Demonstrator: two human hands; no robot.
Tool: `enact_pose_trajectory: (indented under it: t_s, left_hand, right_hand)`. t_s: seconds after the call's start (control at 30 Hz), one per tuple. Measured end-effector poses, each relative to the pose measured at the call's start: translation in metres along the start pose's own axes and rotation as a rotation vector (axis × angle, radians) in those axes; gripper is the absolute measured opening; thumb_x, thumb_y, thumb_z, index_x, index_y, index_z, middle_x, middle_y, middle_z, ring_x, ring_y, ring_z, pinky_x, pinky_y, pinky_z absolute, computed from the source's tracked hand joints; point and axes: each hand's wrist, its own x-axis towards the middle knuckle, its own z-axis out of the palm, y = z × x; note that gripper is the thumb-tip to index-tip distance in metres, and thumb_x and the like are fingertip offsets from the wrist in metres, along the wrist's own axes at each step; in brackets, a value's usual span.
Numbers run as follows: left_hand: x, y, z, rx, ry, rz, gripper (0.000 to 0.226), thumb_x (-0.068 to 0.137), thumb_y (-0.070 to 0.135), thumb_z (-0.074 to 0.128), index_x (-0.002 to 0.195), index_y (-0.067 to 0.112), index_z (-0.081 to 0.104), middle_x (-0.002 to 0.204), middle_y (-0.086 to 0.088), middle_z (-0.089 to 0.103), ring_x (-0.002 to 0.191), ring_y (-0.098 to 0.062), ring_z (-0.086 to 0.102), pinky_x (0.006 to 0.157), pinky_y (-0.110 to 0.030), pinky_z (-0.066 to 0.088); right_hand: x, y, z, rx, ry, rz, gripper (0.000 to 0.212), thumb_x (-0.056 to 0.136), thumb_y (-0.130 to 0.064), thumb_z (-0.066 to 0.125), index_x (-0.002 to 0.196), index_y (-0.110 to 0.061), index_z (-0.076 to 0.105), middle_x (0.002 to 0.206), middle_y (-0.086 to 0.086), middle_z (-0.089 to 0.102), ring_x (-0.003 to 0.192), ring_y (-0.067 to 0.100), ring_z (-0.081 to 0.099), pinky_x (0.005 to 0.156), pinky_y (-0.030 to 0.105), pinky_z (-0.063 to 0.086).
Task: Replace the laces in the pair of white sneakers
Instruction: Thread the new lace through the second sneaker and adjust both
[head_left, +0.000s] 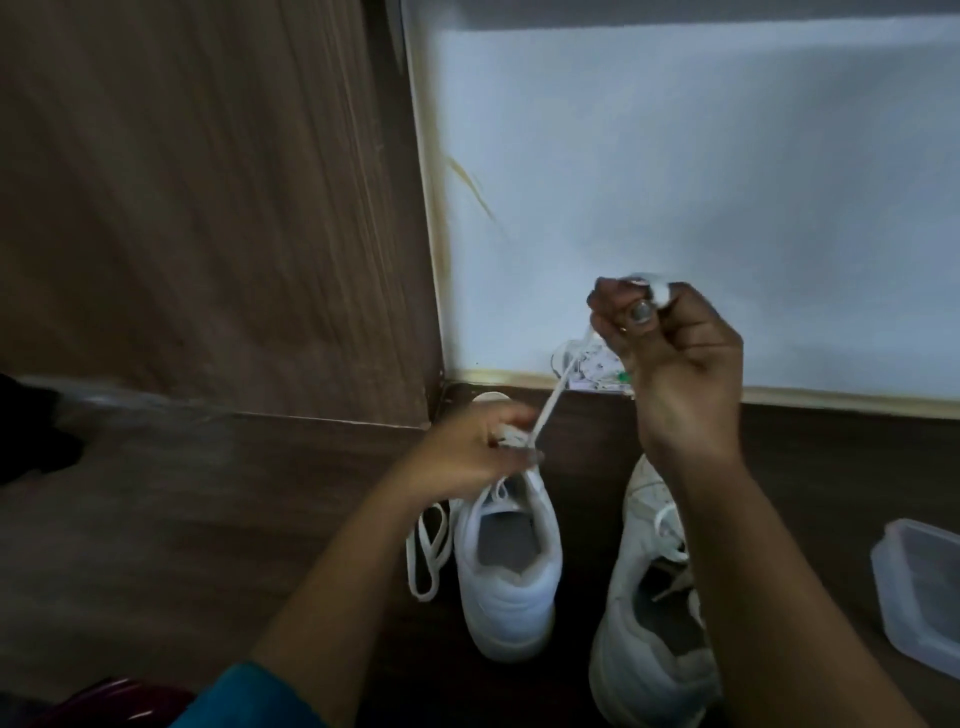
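The right sneaker (644, 670), laced, and the left sneaker (511, 608) stand near on the floor, a loose lace (428, 551) at left. The left hand (467, 452) grips the left sneaker's eyelet area, apparently to steady it. Farther off, the raised right hand (670, 358) pinches the taut lace (550, 402), drawing it through.

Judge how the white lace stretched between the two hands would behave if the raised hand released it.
Probably floppy: the lace runs straight only because the right hand and left hand pull it taut, while the loose lace on the floor lies in limp loops. Likely very light, being thin.
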Motion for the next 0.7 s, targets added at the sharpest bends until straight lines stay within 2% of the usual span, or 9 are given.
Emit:
enact_pose_trajectory:
  t_s: [0.07,0.1,0.17,0.23,0.3,0.37,0.5,0.6,0.7]
  left_hand:
    - [0.003,0.002,0.01,0.068,0.009,0.052,0.007,0.087,0.014,0.064,0.085,0.02,0.066,0.08,0.003,0.067,0.069,-0.013,0.062,0.065,-0.032,0.052]
    - [0.005,0.008,0.011,0.007,0.072,0.036,0.015,0.09,0.01,0.06,0.078,0.016,0.065,0.071,0.001,0.065,0.059,-0.011,0.059,0.057,-0.03,0.049]
    - [0.006,0.022,0.005,-0.315,0.229,-0.012,0.029,0.094,0.003,0.049,0.07,0.011,0.061,0.059,-0.001,0.061,0.046,-0.009,0.052,0.044,-0.022,0.042]
    - [0.004,0.033,-0.006,-0.569,0.309,0.017,0.031,0.096,0.004,0.043,0.068,0.007,0.057,0.056,-0.003,0.059,0.045,-0.01,0.052,0.043,-0.018,0.04]
    - [0.0,0.036,-0.009,-0.629,0.277,0.076,0.031,0.097,0.005,0.042,0.07,0.005,0.058,0.06,-0.004,0.06,0.049,-0.01,0.053,0.045,-0.017,0.042]
    - [0.0,0.035,-0.005,-0.592,0.24,0.103,0.028,0.095,0.004,0.044,0.074,0.005,0.062,0.064,-0.005,0.062,0.052,-0.009,0.053,0.048,-0.017,0.043]
    - [0.001,0.029,-0.005,-0.501,0.257,0.092,0.021,0.093,0.002,0.05,0.087,0.009,0.069,0.078,-0.004,0.067,0.061,-0.008,0.056,0.057,-0.018,0.046]
    - [-0.003,0.023,-0.005,-0.447,0.234,0.103,0.021,0.091,0.001,0.055,0.083,0.014,0.069,0.076,0.007,0.069,0.069,-0.006,0.06,0.064,-0.019,0.049]
    - [-0.004,0.028,-0.007,-0.553,0.259,0.143,0.019,0.086,0.017,0.055,0.074,0.023,0.068,0.082,0.003,0.067,0.068,-0.009,0.054,0.059,-0.02,0.041]
  right_hand:
    - [-0.005,0.005,0.0,-0.177,-0.091,-0.002,0.013,0.093,-0.004,0.052,0.094,-0.001,0.065,0.093,0.005,0.069,0.096,0.019,0.067,0.087,0.031,0.054]
    - [-0.008,0.01,0.0,-0.292,-0.127,0.012,0.012,0.093,-0.005,0.054,0.095,-0.002,0.065,0.092,0.004,0.069,0.092,0.016,0.067,0.084,0.028,0.054]
    - [-0.01,0.021,-0.004,-0.659,-0.166,0.025,0.009,0.089,-0.012,0.061,0.097,-0.011,0.064,0.088,0.0,0.067,0.085,0.014,0.065,0.076,0.027,0.052]
    - [-0.01,0.028,-0.009,-0.92,-0.262,0.161,0.016,0.082,-0.017,0.067,0.096,-0.013,0.06,0.087,0.0,0.067,0.082,0.016,0.063,0.073,0.03,0.05]
    - [-0.015,0.029,-0.006,-0.731,-0.384,0.411,0.019,0.082,-0.013,0.067,0.099,-0.013,0.06,0.086,0.002,0.067,0.069,0.01,0.063,0.063,0.028,0.049]
    - [-0.019,0.028,0.002,-0.454,-0.355,0.531,0.019,0.086,-0.003,0.06,0.101,-0.014,0.061,0.079,0.002,0.064,0.052,0.004,0.055,0.049,0.022,0.042]
    - [-0.013,0.017,0.007,-0.196,-0.141,0.568,0.027,0.083,0.008,0.056,0.099,-0.013,0.063,0.08,0.009,0.065,0.069,0.021,0.056,0.05,0.021,0.037]
    - [-0.012,0.011,0.003,-0.375,-0.115,0.628,0.006,0.087,-0.011,0.062,0.089,-0.005,0.063,0.067,0.009,0.06,0.06,0.02,0.052,0.052,0.027,0.038]
    - [-0.016,0.015,0.002,-0.471,-0.331,0.663,0.016,0.09,-0.022,0.061,0.081,-0.009,0.065,0.07,0.004,0.062,0.064,0.016,0.056,0.063,0.03,0.047]
